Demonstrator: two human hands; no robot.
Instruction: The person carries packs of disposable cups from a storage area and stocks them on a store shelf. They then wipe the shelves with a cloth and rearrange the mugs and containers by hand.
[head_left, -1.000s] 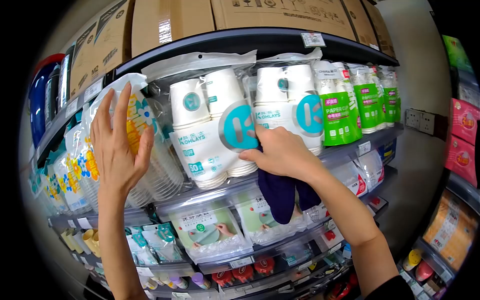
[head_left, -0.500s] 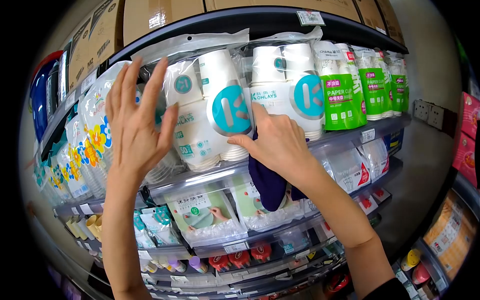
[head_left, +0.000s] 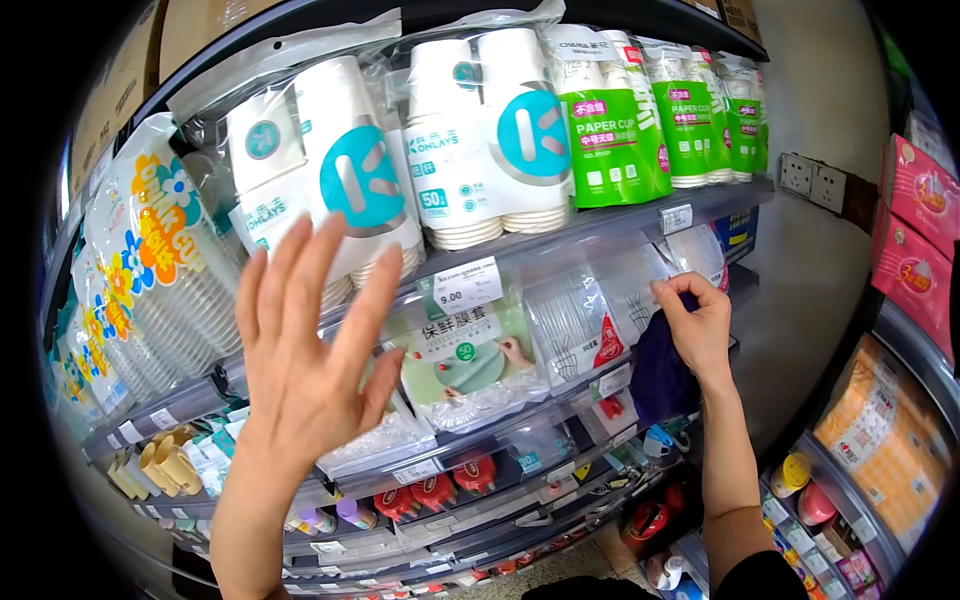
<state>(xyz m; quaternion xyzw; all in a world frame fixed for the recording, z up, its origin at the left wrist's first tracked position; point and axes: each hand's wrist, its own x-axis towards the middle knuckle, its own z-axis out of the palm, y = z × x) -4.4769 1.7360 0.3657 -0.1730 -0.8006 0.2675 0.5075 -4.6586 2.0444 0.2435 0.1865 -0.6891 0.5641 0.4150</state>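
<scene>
The left hand, left of the frame's centre, has its fingers spread, its grip released with nothing in it, in front of a bag of white paper cups; whether a fingertip touches that bag cannot be told; the right hand, right of centre, has its grip pinched on a dark purple cloth, which hangs beside the lower shelf's clear bags; a price tag sits near the middle, and green cup packs stand at the upper right; as a judgement, the loose cloth could snag on a shelf edge or drag a light bag forward if swept too close; the cup bag, tall and probably light, could tip off if the spread fingers knocked it; a slack pinch could let the cloth drop.
</scene>
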